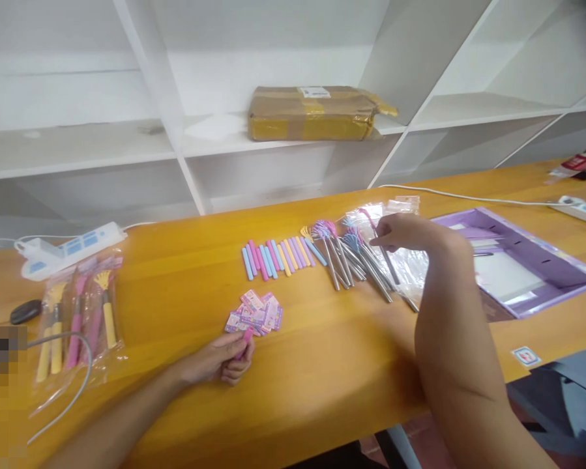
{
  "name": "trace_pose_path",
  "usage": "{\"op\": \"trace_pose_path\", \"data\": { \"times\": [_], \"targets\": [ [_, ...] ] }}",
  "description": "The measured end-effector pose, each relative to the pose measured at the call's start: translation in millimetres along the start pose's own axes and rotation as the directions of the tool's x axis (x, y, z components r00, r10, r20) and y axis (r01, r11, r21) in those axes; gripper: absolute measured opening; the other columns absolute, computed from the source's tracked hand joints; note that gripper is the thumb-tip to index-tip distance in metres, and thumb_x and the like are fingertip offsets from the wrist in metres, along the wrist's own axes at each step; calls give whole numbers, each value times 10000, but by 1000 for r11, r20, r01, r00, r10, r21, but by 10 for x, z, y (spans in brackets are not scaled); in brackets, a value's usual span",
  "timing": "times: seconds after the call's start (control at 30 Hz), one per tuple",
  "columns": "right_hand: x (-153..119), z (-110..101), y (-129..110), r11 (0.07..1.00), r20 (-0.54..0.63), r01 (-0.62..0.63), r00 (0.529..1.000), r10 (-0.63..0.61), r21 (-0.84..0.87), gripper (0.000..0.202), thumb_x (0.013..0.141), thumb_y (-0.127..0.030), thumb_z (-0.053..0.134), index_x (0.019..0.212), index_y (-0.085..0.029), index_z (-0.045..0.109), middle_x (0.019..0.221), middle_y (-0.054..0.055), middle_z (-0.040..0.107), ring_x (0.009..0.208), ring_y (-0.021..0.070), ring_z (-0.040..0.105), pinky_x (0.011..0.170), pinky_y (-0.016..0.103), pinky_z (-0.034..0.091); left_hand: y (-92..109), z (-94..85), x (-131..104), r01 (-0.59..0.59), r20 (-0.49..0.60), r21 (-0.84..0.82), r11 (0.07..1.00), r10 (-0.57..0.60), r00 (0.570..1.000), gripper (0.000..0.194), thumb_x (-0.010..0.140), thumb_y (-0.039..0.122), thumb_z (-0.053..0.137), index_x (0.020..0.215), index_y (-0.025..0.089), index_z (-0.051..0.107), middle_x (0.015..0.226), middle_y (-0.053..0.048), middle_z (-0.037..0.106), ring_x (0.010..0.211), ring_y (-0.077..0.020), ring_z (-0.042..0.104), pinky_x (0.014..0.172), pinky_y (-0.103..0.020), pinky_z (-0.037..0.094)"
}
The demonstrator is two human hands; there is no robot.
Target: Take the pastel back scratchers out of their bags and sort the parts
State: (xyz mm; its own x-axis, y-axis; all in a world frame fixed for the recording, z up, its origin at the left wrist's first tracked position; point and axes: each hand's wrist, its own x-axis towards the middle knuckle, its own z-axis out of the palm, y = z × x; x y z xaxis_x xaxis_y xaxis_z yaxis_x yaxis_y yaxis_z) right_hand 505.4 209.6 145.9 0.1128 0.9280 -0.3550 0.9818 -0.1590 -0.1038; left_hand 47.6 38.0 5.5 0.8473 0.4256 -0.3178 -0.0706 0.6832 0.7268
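Left hand (236, 358): clenching around a pink tube (248, 335); its upper end is showing above the curled fingers (234, 372), beside the cards (261, 314).
Right hand (397, 231): pinching a scratcher (390, 266); its pink head is sticking up beyond the fingers, its shaft slanting down below them.
Tubes (276, 258): lying in a row between cards and pile.
Pile (340, 260): more scratchers, lying just beside the right hand.
Purple box (554, 260): sitting open on the table (332, 365), right of the pile.
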Motion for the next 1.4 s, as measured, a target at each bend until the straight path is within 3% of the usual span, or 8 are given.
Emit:
{"op": "trace_pose_path", "data": {
  "times": [0.3, 0.43, 0.57, 0.67, 0.87, 1.13, 1.23, 1.4],
  "targets": [
    [226, 146, -106, 998, -13, 3, 1000, -4, -64, 249, 924, -399, 663, 813, -176, 681, 796, 64, 749, 690, 179, 640, 659, 296, 409, 33, 22, 13, -67, -73, -66, 996, 62, 995, 310, 1026, 429, 660, 1191, 173, 601, 744, 44, 440, 549, -79, 370, 555, -234, 323],
    [-31, 101, -314, 983, -74, 182, 980, -184, -33, 340, 975, -519, 592, 896, -198, 670, 883, 66, 748, 740, 185, 629, 674, 300, 415, 15, -31, 11, -77, -73, -92, 993, 70, 995, 394, 887, 138, 713, 1262, 201, 609, 846, 10, 562, 607, -90, 507, 591, -232, 428],
    [-398, 173, -752, 900, -26, 433, 901, -433, 39, 309, 1006, -486, 578, 925, -199, 660, 881, 52, 728, 750, 176, 627, 702, 297, 431, -14, -56, 14, -130, -73, -37, 991, 128, 989, 439, 930, 167, 732, 1347, 202, 600, 1007, -55, 647, 715, -123, 638, 663, -262, 532],
    [-710, 349, -1146, 760, 113, 630, 753, -648, 161, 230, 1017, -400, 609, 1016, -184, 689, 936, 57, 733, 759, 166, 638, 704, 287, 450, -20, -49, 20, -157, -30, 0, 988, 157, 987, 468, 988, 246, 729, 1422, 203, 562, 1158, -133, 676, 824, -188, 735, 701, -293, 564],
    [-1164, 877, -1693, 282, 83, 940, 271, -959, 190, 306, 995, -163, 664, 1294, -223, 691, 1310, 93, 650, 1038, 186, 639, 854, 285, 493, -21, -74, 19, -99, 68, 43, 994, 96, 993, 507, 1019, 366, 722, 1456, 215, 514, 1287, -210, 690, 768, -204, 787, 650, -259, 541],
    [-1114, 1279, -1926, 106, -43, 992, 103, -994, -69, 238, 1086, -176, 529, 1245, -209, 704, 1240, 78, 670, 993, 177, 621, 810, 284, 488, 7, -92, -6, -57, 102, 88, 995, 48, 994, 518, 997, 495, 728, 1372, 190, 540, 1125, -195, 765, 617, -170, 743, 580, -234, 505],
    [-945, 1245, -1873, 166, -60, 980, 160, -985, -109, 218, 1090, -153, 499, 1190, -180, 690, 1158, 82, 676, 975, 172, 636, 849, 289, 495, 43, -67, -31, -60, 106, 36, 998, 56, 993, 538, 1019, 542, 675, 1396, 182, 543, 1118, -197, 766, 659, -187, 754, 612, -263, 535],
    [-485, 1005, -1590, 650, -166, 753, 631, -758, -104, 236, 1079, -188, 461, 1237, -115, 621, 1183, 164, 648, 988, 221, 655, 887, 326, 498, 103, -19, -68, -33, 141, 19, 999, 30, 990, 541, 1018, 586, 645, 1312, 132, 632, 982, -180, 771, 726, -225, 753, 649, -305, 564]
  ]
}}
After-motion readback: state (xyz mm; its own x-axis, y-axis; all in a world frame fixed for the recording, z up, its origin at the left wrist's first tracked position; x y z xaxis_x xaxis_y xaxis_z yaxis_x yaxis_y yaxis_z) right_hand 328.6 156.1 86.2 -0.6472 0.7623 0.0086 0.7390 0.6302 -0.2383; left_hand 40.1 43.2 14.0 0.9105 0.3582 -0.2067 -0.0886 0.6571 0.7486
